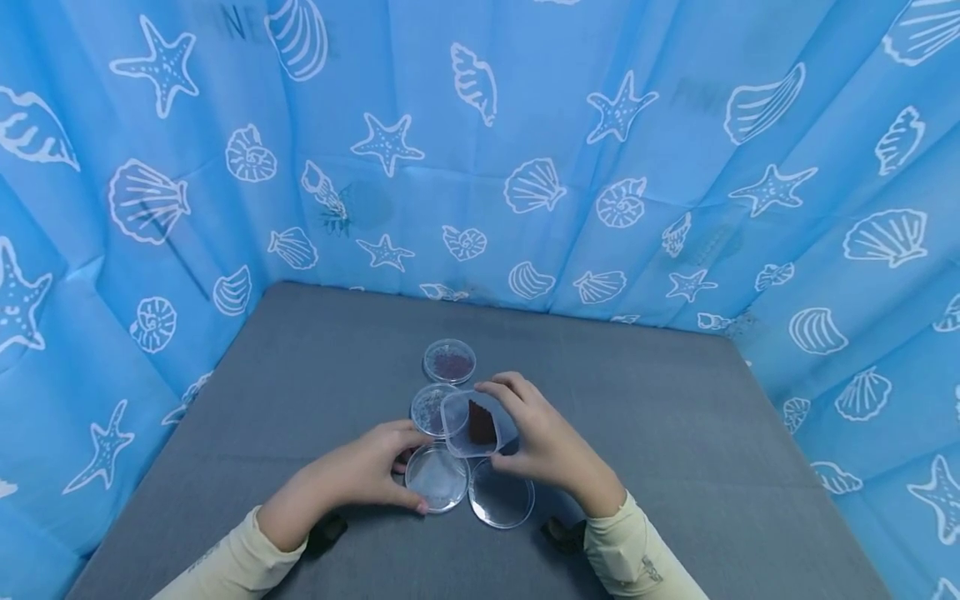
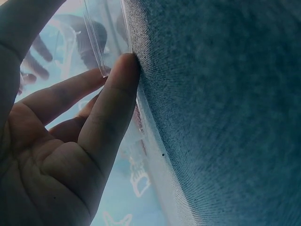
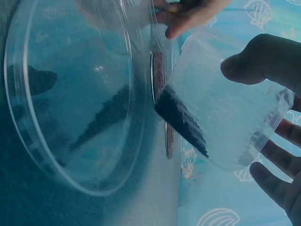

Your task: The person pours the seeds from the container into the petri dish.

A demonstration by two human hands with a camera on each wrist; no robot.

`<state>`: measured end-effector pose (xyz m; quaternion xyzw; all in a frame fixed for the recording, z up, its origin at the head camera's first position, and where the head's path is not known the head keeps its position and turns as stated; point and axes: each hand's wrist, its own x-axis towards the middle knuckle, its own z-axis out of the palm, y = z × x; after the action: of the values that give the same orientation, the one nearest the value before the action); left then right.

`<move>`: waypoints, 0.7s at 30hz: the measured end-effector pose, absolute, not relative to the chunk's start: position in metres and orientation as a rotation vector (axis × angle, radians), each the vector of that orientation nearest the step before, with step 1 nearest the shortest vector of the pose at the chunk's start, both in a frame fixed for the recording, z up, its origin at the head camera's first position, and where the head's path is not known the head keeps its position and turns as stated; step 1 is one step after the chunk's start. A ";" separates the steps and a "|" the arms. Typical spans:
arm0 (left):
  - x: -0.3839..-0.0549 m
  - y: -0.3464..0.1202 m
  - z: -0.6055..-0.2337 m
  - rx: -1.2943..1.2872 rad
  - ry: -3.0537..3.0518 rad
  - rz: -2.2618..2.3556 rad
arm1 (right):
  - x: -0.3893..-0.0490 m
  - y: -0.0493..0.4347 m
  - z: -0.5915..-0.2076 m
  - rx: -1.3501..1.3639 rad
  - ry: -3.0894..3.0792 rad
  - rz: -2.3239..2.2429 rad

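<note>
My right hand holds a clear plastic tub by its sides, thumb against fingers. The tub is tipped to the left over the dishes, and dark red-brown grains are heaped inside it; in the right wrist view they lie slanted along its lower side. With thumb and fingers spread round its left edge, my left hand grips a clear petri dish on the table. In the left wrist view the fingertips sit at the rim of this dish.
Another clear round dish lies just right of the gripped one. Behind stand a dish with whitish specks and, farther back, one with reddish grains. Grey cloth covers the table; a blue shell-print curtain surrounds it.
</note>
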<state>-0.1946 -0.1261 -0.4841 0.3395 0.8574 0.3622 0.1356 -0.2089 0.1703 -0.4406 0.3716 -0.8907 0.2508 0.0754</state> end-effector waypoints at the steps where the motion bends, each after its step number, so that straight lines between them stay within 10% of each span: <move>1: -0.195 -0.126 -0.484 0.977 2.477 1.049 | -0.209 0.169 -0.441 1.131 -2.663 0.747; 21: -0.194 -0.126 -0.483 0.987 2.472 1.041 | -0.197 0.155 -0.440 1.312 -2.487 0.475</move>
<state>-0.1943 -0.1262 -0.4826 0.3419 0.8563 0.3604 0.1413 -0.1974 0.1551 -0.4402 0.4553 -0.8630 0.1647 0.1445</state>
